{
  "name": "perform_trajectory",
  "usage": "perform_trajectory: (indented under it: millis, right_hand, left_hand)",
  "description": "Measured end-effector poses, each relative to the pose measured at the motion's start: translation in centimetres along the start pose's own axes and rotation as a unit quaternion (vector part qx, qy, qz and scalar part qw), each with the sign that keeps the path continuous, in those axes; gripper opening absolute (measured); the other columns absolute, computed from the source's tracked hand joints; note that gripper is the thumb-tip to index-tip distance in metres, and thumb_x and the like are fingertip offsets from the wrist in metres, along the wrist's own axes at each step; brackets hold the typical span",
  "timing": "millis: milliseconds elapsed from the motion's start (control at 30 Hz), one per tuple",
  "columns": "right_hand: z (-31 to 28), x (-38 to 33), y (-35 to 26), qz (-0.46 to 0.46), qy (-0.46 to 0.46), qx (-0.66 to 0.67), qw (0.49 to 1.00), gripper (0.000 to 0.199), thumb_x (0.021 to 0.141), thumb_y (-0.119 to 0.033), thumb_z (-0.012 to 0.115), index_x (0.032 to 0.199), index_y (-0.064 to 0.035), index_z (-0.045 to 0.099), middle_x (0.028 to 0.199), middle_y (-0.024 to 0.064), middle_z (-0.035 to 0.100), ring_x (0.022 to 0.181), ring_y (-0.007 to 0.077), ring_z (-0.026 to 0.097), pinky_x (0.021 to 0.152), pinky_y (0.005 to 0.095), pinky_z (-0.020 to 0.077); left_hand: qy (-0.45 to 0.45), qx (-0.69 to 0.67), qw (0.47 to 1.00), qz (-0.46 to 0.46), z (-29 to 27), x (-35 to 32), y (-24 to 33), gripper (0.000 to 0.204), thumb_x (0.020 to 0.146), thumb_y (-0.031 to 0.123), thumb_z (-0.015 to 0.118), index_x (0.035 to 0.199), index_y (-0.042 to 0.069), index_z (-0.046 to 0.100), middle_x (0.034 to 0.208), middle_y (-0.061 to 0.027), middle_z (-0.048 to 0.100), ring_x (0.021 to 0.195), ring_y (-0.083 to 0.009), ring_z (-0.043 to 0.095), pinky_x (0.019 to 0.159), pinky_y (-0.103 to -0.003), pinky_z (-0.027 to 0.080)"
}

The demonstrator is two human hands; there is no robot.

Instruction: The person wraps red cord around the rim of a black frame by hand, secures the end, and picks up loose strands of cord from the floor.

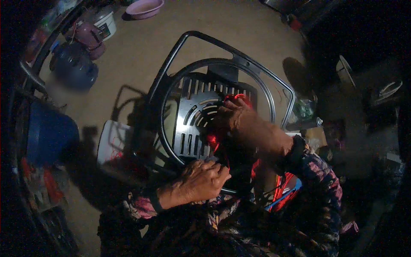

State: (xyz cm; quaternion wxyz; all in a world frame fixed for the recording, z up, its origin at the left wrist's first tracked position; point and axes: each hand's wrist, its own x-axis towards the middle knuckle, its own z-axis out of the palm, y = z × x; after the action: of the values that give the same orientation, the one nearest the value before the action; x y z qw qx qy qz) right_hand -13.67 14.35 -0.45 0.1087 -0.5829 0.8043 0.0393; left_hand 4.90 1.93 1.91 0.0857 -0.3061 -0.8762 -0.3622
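A black tubular metal frame point(187, 41) with a round ring stands in front of me. Inside the ring lies a silver slotted plate point(185, 112). My left hand point(195, 182) is closed at the ring's near edge, thumb and fingers pressed together; whatever they hold is hidden. Over the right part of the plate, my right hand point(252, 126) is bent with its fingers curled down, partly blurred and in shadow. Shiny red material point(213, 140) shows beside and beyond its fingers, but its kind and what the fingers grip are unclear.
Red and blue strips point(284, 195) lie by my right forearm. A white stool-like surface point(112, 139) stands left of the frame, with a blue tub point(51, 132) farther left. Beyond are a large water bottle point(72, 64), a white bucket point(105, 25) and a pink basin point(144, 8).
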Motion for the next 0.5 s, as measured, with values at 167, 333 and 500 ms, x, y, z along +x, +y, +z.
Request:
perform_trajectory:
  millis: [167, 333, 500]
  right_hand:
    - [-2.5, -3.5, -1.8, -0.053, 0.035, 0.108, 0.992, 0.045, 0.077, -0.027, 0.065, 0.12, -0.0179, 0.059, 0.128, 0.0095, 0.054, 0.127, 0.0319, 0.043, 0.104, 0.0486, 0.034]
    - [-5.8, -6.4, -1.7, -0.074, 0.075, 0.217, 0.97, 0.041, 0.075, -0.023, 0.066, 0.115, -0.0141, 0.063, 0.12, 0.0124, 0.059, 0.121, 0.0336, 0.049, 0.101, 0.044, 0.0401]
    - [-8.7, -7.4, -2.0, 0.019, 0.172, 0.11, 0.979, 0.031, 0.075, -0.015, 0.065, 0.106, -0.0087, 0.066, 0.102, 0.0154, 0.063, 0.104, 0.0341, 0.058, 0.09, 0.0379, 0.048]
  left_hand:
    - [0.023, 0.004, 1.0, -0.008, -0.3, 0.2, -0.2, 0.02, 0.083, 0.018, 0.066, 0.074, 0.007, 0.051, 0.063, -0.008, 0.057, 0.061, -0.0263, 0.061, 0.049, -0.038, 0.046]
    - [0.032, -0.007, 0.999, -0.009, -1.1, 2.3, -1.4, 0.02, 0.081, 0.017, 0.067, 0.073, 0.007, 0.052, 0.063, -0.0093, 0.058, 0.061, -0.0279, 0.062, 0.049, -0.041, 0.046]
    - [0.071, 0.014, 0.997, -0.002, -0.9, 2.8, -4.1, 0.018, 0.081, 0.014, 0.065, 0.069, 0.008, 0.053, 0.06, -0.0102, 0.059, 0.058, -0.0284, 0.062, 0.05, -0.04, 0.048]
